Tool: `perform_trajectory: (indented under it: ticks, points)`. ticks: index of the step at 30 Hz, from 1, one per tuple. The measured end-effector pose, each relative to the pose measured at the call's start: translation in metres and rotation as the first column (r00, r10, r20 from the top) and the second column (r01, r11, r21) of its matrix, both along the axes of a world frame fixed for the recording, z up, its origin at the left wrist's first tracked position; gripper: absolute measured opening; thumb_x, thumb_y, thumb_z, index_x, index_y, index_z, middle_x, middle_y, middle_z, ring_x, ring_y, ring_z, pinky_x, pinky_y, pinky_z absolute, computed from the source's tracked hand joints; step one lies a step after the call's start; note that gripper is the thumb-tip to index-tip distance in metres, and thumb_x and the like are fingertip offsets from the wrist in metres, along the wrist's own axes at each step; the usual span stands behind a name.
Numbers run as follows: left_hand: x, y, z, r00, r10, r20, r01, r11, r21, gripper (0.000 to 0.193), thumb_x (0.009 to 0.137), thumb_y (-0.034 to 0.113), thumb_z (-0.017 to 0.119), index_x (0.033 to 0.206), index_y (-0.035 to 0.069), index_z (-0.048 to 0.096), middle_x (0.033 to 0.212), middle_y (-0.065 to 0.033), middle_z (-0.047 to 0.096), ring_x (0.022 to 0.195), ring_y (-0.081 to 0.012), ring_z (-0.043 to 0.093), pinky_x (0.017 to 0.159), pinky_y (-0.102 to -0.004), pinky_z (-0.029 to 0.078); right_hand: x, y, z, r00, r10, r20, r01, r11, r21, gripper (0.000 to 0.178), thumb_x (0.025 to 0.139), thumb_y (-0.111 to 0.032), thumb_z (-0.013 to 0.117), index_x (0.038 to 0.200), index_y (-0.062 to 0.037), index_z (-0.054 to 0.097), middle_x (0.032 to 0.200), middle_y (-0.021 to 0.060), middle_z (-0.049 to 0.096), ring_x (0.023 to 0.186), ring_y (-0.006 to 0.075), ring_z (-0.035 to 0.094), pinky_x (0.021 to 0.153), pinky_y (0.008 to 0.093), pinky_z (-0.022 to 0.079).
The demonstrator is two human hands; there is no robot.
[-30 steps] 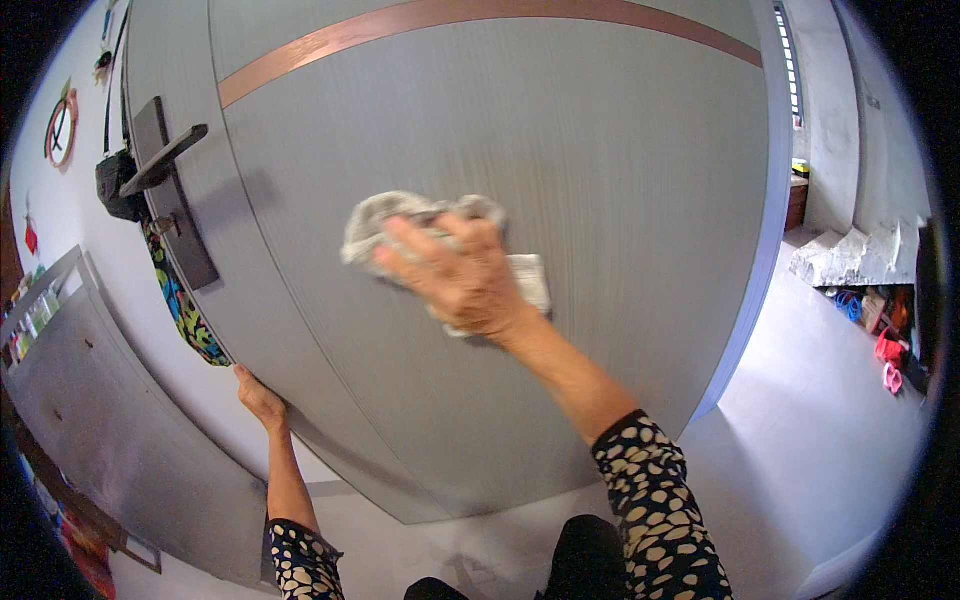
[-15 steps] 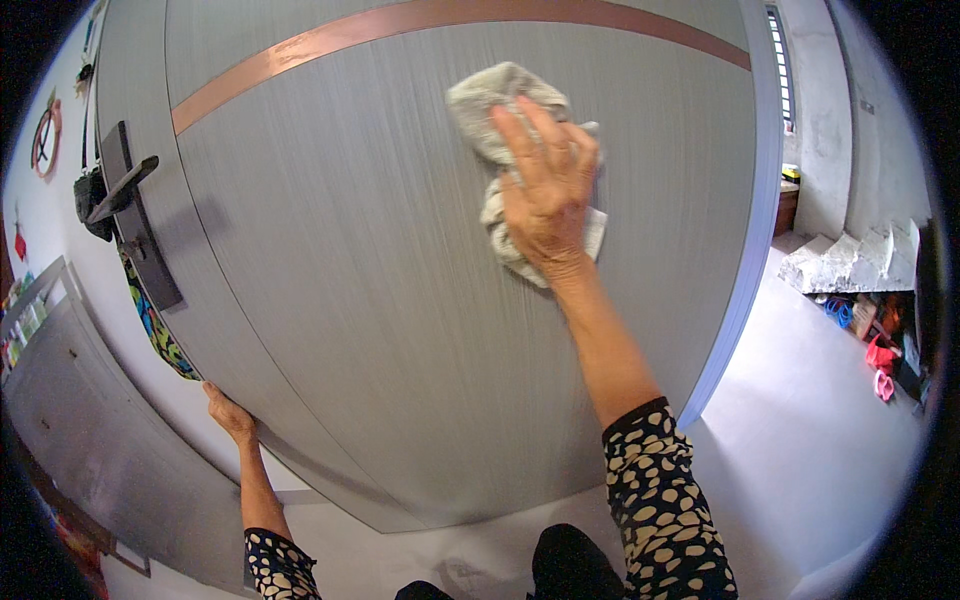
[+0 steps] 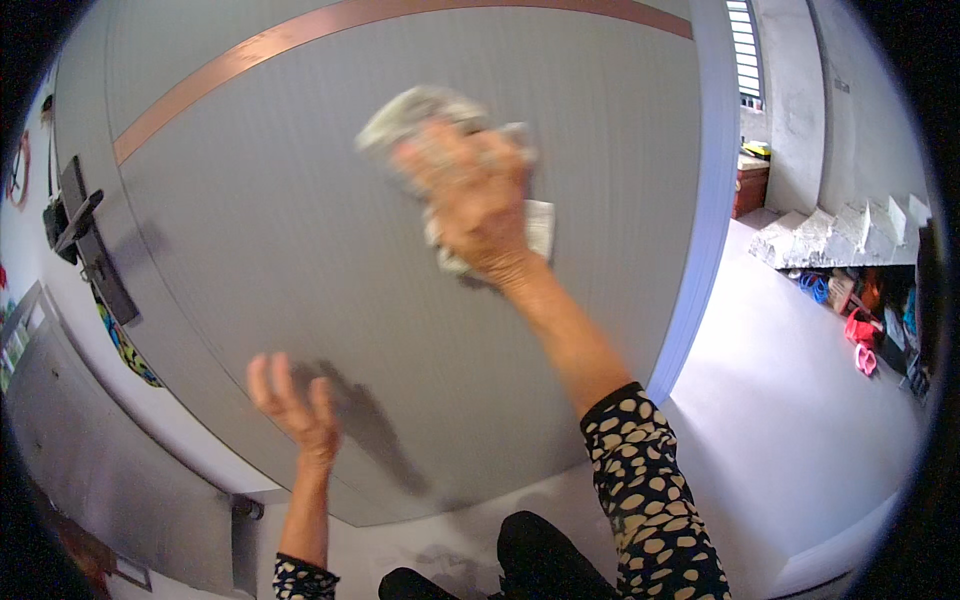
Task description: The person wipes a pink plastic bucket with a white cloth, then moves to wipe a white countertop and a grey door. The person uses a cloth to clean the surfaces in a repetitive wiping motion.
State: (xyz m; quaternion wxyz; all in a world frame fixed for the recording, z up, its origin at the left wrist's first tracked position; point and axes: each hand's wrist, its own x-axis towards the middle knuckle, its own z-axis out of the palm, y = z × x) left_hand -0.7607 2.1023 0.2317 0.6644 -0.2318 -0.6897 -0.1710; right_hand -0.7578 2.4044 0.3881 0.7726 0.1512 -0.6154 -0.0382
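A large grey door (image 3: 300, 250) with a copper-coloured strip across its upper part stands in front of me. My right hand (image 3: 475, 195) presses a pale, bunched cloth (image 3: 415, 110) against the door's upper middle; hand and cloth are smeared by motion. Folds of the cloth stick out above and below the fingers. My left hand (image 3: 300, 405) is raised in front of the door's lower left, fingers apart and holding nothing. Its shadow falls on the panel beside it. At the door's left edge is a dark lever handle (image 3: 82, 220) on a long plate.
A blue-lit door edge (image 3: 690, 230) runs down the right side. Beyond it are rough concrete steps (image 3: 820, 238) with shoes and red items (image 3: 860, 330) underneath. At the left stands a grey metal panel (image 3: 110, 440). A patterned cloth (image 3: 125, 345) hangs behind the handle.
My right hand and the cloth have moved left across the door. My left hand has let go of the door's edge and come up and right, fingers spread. The whole view has shifted somewhat.
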Motion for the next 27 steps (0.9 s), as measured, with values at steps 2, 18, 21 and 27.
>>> perform_trajectory:
  ticks: [2, 18, 21, 27]
  points:
    - [0.001, 0.051, -0.004, 0.998, -0.050, 0.025, 0.054, 0.981, -0.187, 0.060, 0.092, 0.035, 0.058, 0.140, 0.005, 0.040, 0.148, -0.0202, 0.029, 0.140, -0.0370, 0.022, 0.112, -0.0505, 0.018, -0.011, -0.014, -0.004, 0.979, 0.200, 0.026, -0.202, 0.965, 0.165, 0.059, 0.075, -0.001, 0.061, 0.128, -0.0260, 0.059, 0.136, -0.0022, 0.051, 0.111, 0.0224, 0.043, 0.097, 0.0369, 0.033]
    - [-0.018, 0.125, -0.009, 0.982, 0.183, -0.055, -0.191, 0.961, -0.199, 0.060, 0.095, 0.051, 0.040, 0.144, 0.016, 0.040, 0.153, -0.0178, 0.023, 0.144, -0.0361, 0.016, 0.116, -0.0495, 0.004, 0.012, 0.142, 0.019, 0.988, 0.095, -0.124, -0.129, 0.944, -0.303, 0.062, 0.073, -0.001, 0.061, 0.132, -0.0166, 0.054, 0.134, 0.0064, 0.050, 0.112, 0.0270, 0.042, 0.100, 0.0416, 0.032]
    - [-0.016, 0.122, -0.008, 0.978, 0.205, -0.047, -0.211, 0.958, -0.196, 0.059, 0.096, 0.050, 0.039, 0.144, 0.015, 0.041, 0.153, -0.0181, 0.023, 0.144, -0.0363, 0.016, 0.116, -0.0495, 0.004, 0.005, 0.181, 0.005, 0.982, 0.043, -0.184, -0.113, 0.914, -0.391, 0.060, 0.075, -0.001, 0.060, 0.133, -0.0156, 0.053, 0.134, 0.0078, 0.049, 0.116, 0.0260, 0.042, 0.101, 0.0425, 0.030]
    - [-0.018, 0.130, -0.006, 0.979, 0.190, -0.071, -0.200, 0.960, -0.196, 0.060, 0.095, 0.051, 0.041, 0.143, 0.015, 0.041, 0.154, -0.0180, 0.023, 0.143, -0.0367, 0.016, 0.116, -0.0502, 0.005, 0.019, 0.238, -0.015, 0.986, -0.032, -0.165, -0.082, 0.765, -0.639, 0.056, 0.079, -0.004, 0.057, 0.134, -0.0097, 0.052, 0.133, 0.0126, 0.049, 0.121, 0.0250, 0.043, 0.101, 0.0412, 0.028]
